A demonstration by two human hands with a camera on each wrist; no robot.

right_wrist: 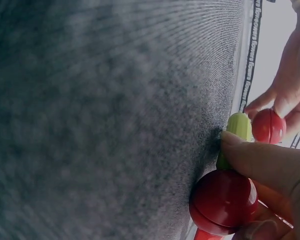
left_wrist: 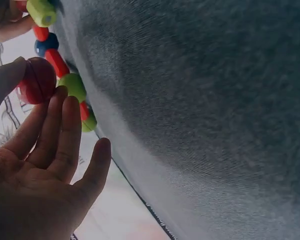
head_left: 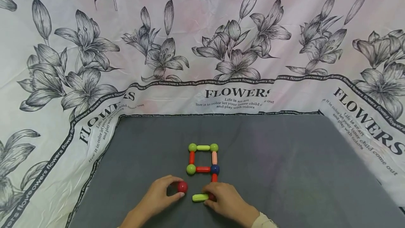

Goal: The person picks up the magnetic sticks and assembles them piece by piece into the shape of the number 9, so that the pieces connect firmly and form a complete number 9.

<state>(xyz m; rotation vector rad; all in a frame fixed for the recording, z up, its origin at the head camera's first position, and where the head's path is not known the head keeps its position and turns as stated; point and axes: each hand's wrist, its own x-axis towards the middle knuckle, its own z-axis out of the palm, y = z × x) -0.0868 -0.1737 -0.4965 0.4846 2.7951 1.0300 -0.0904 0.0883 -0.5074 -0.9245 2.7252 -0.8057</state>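
Observation:
My left hand (head_left: 158, 197) pinches a glossy red ball (head_left: 182, 187) between thumb and fingertips; the left wrist view shows its other fingers spread. Right of it, my right hand (head_left: 230, 200) grips a dark red ball (right_wrist: 223, 202), its thumb lying along a yellow-green rod (head_left: 200, 197) that sticks out leftward from that ball. A red rod (head_left: 214, 177) runs from under the right fingers up to a blue ball (head_left: 215, 169). This blue ball is one corner of a square of rods, whose other corners are green balls (head_left: 191, 169). The right fingers partly hide the dark red ball.
The square lies on a dark grey cloth-covered table (head_left: 269, 157), just beyond my hands. Its sides are red, pink and yellow-green rods (head_left: 203, 147). A white flower-printed curtain (head_left: 177, 97) borders the table at the back and both sides.

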